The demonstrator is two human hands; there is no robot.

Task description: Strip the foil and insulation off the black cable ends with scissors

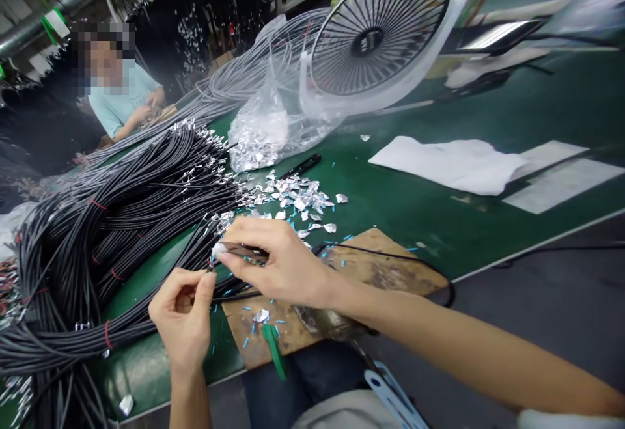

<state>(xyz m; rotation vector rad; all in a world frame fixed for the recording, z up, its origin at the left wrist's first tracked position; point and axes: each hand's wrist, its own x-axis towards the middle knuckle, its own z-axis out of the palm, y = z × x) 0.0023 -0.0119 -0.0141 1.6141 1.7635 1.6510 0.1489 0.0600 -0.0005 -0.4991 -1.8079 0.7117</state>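
My left hand (183, 318) is closed, with thumb and forefinger pinching the stripped end of a black cable (210, 267). Just above and right of it, my right hand (280, 263) grips a thin dark tool (247, 251); its exact kind does not show. Something white covers the fingertips of that hand, close to the cable end. Bundles of black cables (146, 221), tied with red bands, lie to the left, their stripped ends pointing toward my hands. Beyond my right hand lies a pile of torn foil scraps (303, 196) with small blue bits.
A worn wooden board (381, 260) lies at the table's front edge, with a green-handled tool (274, 351) on it. Farther back are a plastic bag of foil (261, 136), a fan (381, 38) and a white cloth (444, 162). A co-worker (122, 90) sits across the table.
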